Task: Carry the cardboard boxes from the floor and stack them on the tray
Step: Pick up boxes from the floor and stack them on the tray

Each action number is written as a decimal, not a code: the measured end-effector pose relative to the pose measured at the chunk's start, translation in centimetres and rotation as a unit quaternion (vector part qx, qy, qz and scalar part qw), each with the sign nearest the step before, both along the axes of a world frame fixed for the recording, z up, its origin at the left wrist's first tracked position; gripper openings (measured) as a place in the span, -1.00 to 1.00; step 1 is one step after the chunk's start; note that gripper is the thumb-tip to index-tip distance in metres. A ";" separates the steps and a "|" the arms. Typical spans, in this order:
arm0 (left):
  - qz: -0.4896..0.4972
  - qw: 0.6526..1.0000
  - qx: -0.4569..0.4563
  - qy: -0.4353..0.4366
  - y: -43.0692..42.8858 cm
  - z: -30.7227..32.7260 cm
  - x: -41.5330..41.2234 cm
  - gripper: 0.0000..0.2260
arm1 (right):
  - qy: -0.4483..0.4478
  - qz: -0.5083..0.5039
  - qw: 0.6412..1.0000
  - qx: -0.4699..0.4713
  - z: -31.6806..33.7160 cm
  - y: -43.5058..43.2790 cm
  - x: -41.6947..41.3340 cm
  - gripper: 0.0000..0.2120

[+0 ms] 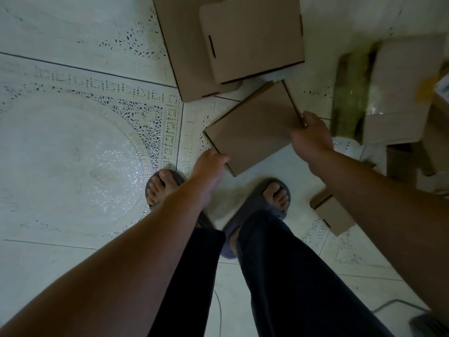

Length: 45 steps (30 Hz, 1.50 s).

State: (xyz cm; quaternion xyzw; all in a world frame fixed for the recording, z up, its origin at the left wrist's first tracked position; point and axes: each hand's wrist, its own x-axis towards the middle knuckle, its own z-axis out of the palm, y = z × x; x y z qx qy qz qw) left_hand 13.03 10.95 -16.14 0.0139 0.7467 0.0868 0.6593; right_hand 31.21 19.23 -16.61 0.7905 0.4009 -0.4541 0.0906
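A flat brown cardboard box hangs tilted just above the tiled floor in front of my feet. My left hand grips its near left corner, fingers curled over the edge. At the box's far right corner, my right hand holds the edge with its fingers wrapped round it. Two more flat cardboard boxes lie on the floor beyond: a large one and a second one resting on top of it. No tray is in view.
A small cardboard box lies by my right foot. Larger taped cartons crowd the right side. My feet in grey slippers stand on patterned white floor tiles. A cable runs along the floor at the lower right.
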 end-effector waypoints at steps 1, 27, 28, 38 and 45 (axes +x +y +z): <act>0.012 1.000 0.004 -0.003 -0.1 -0.3 0.0 -0.62 | 0.000 0.000 1.000 0.003 0.0 0.0 0.0 -0.55; 0.194 0.963 0.174 0.067 -6.0 32.5 -9.3 -0.74 | 0.104 -0.025 0.992 0.068 33.3 -4.0 -6.7 -0.73; 0.204 0.960 0.179 0.071 -6.7 34.4 -9.4 -0.74 | 0.103 -0.005 0.992 0.072 35.0 -4.0 -7.1 -0.71; 0.340 0.905 0.234 0.104 -13.7 51.9 -14.2 -0.65 | 0.183 0.069 0.973 0.122 51.2 -8.0 -13.7 -0.80; 0.389 0.873 0.263 0.131 -22.0 60.3 -23.6 -0.71 | 0.209 0.108 0.964 0.121 58.5 -14.0 -25.2 -0.81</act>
